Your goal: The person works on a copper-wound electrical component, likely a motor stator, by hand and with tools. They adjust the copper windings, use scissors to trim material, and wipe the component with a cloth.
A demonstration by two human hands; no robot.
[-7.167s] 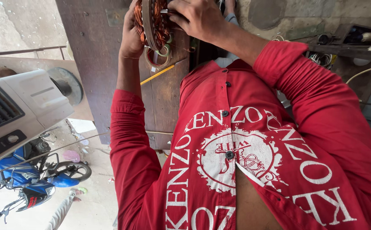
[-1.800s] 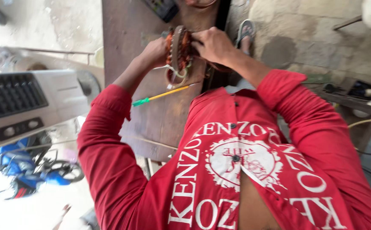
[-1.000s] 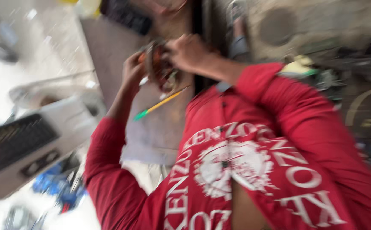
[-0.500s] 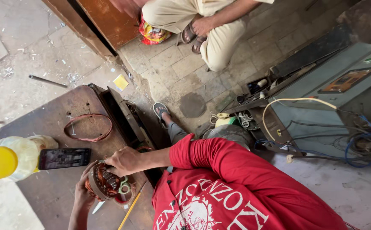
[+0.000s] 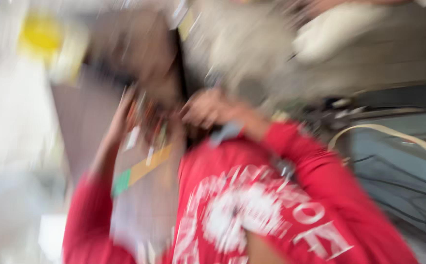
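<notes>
Both hands' grip unclear through blur: left hand (image 5: 120, 122) and right hand (image 5: 205, 107) flank a coppery round part (image 5: 149, 122).

One head-worn camera looks steeply down, close over the wearer's red shirt (image 5: 252, 210) at 6 o'clock, toward the brown desk (image 5: 86, 117) at 10 o'clock; heavy motion blur smears everything

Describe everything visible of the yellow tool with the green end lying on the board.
The yellow tool is heavily motion-blurred. It shows as a slim, straight yellow-orange shaft with a green end at lower left, lying slanted on the brown board, rising toward the right. It sits just below the left hand and the blurred coppery part; no contact with them can be made out. Material cannot be told.
</notes>
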